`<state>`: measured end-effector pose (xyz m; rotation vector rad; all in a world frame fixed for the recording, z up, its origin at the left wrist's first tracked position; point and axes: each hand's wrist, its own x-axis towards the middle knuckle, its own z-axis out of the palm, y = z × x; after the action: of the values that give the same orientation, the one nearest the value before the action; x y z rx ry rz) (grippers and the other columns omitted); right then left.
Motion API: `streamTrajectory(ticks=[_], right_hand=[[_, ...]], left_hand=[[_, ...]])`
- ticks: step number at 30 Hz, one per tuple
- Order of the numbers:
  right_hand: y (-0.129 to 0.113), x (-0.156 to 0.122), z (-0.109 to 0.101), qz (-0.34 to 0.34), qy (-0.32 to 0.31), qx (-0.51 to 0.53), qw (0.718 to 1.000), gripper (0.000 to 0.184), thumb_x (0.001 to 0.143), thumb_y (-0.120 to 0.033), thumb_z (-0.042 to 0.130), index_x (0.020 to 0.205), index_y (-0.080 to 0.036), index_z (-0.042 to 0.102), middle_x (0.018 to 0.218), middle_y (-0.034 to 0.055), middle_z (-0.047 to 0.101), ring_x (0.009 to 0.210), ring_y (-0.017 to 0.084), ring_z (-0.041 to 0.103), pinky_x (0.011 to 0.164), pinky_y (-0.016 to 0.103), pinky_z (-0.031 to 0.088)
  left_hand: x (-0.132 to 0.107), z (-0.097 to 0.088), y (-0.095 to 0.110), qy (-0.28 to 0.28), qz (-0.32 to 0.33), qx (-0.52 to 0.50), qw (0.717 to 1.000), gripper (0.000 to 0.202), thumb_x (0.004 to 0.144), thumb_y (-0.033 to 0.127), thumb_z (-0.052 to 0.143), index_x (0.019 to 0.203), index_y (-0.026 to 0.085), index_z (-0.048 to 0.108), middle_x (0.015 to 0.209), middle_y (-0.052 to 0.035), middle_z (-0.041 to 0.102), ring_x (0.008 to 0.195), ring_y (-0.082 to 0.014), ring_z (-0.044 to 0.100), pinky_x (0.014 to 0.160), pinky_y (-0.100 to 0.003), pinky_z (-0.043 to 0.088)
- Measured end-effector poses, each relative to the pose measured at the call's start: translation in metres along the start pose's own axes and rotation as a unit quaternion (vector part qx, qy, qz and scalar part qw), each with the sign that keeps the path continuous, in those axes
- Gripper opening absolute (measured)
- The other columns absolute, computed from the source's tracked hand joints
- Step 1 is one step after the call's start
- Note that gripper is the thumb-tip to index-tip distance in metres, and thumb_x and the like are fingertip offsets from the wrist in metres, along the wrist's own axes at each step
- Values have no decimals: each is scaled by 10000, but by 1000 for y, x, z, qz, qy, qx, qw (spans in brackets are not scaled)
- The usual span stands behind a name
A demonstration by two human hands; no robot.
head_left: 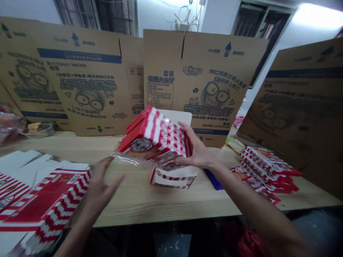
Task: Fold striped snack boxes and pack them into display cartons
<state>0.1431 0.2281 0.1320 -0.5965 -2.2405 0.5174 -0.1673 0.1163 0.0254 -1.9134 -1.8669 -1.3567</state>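
My right hand [197, 150] grips the right end of a red-and-white striped carton [155, 137] and holds it tilted above the wooden table [139, 200]. A clear plastic flap hangs from the carton's lower left side. My left hand [100, 182] hovers below and left of the carton with its fingers spread, holding nothing. Under the raised carton lies another striped box piece [173, 177] on the table.
Flattened striped cartons [45, 203] are stacked at the left front, and another stack [265, 171] lies at the right. Large brown printed shipping boxes [209, 85] stand along the back and right. A small bowl [40, 129] sits at the far left.
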Motion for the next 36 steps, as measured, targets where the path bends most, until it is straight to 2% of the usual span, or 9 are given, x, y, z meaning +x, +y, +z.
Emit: streamTrajectory(ticks=[4, 8, 17, 23, 26, 29, 31, 33, 36], right_hand=[[51, -17, -13, 33, 74, -5, 997, 1076, 602, -496, 793, 1460, -244, 194, 1484, 121, 294, 1361, 332, 317, 1137, 482, 259], [91, -36, -9, 85, 35, -29, 995, 1052, 596, -448, 781, 1453, -233, 209, 1467, 133, 344, 1345, 349, 345, 1119, 504, 272], [115, -45, 18, 204, -243, -119, 941, 1129, 526, -374, 800, 1473, -145, 229, 1468, 197, 344, 1337, 376, 343, 1095, 505, 299], [122, -41, 36, 215, -373, -79, 899, 1241, 388, -500, 860, 1453, -176, 311, 1334, 178, 482, 1218, 394, 468, 1000, 525, 398], [128, -33, 31, 235, -356, -8, 905, 1099, 453, -581, 827, 1398, -195, 417, 1266, 128, 567, 1162, 340, 534, 993, 473, 423], [132, -23, 34, 292, -311, -3, 905, 802, 707, -676, 631, 1329, -184, 507, 1230, 124, 626, 1105, 297, 592, 973, 418, 444], [131, -20, 42, 312, -294, -43, 902, 703, 793, -687, 520, 1258, -162, 575, 1231, 146, 633, 1111, 305, 596, 978, 412, 435], [127, -19, 50, 315, -299, -70, 898, 668, 798, -685, 517, 1186, -153, 626, 1215, 162, 643, 1108, 329, 599, 968, 420, 434], [119, -20, 54, 307, -327, -115, 886, 646, 816, -697, 468, 1137, -167, 650, 1168, 166, 666, 1075, 351, 614, 914, 441, 455]], left_hand=[[15, 77, 17, -162, 170, 48, 971, 942, 665, 559, 729, 1434, 189, 332, 1544, -218, 177, 1420, -417, 177, 1085, -582, 306], [27, 113, 17, -234, 227, 112, 939, 745, 646, 476, 776, 1270, 159, 520, 1503, -251, 277, 1412, -442, 176, 1068, -635, 254], [12, 125, 17, -180, 159, 151, 959, 478, 697, 441, 746, 1053, 155, 604, 1213, -205, 571, 1234, -394, 450, 1028, -569, 326], [-47, 124, 43, -93, -72, -129, 985, 933, 635, 414, 797, 1395, 177, 310, 1455, -219, 330, 1349, -369, 339, 1055, -532, 341], [-90, 128, 72, -94, -369, -412, 828, 852, 680, 492, 751, 1349, 190, 320, 1286, -200, 508, 1164, -327, 553, 958, -480, 449], [-106, 144, 96, -206, -586, -619, 481, 796, 745, 673, 584, 1273, 109, 391, 1184, -257, 571, 1073, -353, 621, 892, -492, 485], [-98, 159, 108, -215, -626, -680, 315, 921, 736, 799, 425, 1290, 64, 384, 1236, -305, 533, 1129, -390, 588, 897, -508, 481], [-85, 176, 118, -180, -617, -725, 246, 1030, 691, 864, 349, 1331, 57, 367, 1314, -319, 477, 1221, -423, 511, 918, -508, 472], [-73, 196, 131, -144, -593, -762, 218, 1105, 629, 899, 366, 1369, 78, 362, 1362, -312, 448, 1294, -453, 420, 936, -532, 457]])
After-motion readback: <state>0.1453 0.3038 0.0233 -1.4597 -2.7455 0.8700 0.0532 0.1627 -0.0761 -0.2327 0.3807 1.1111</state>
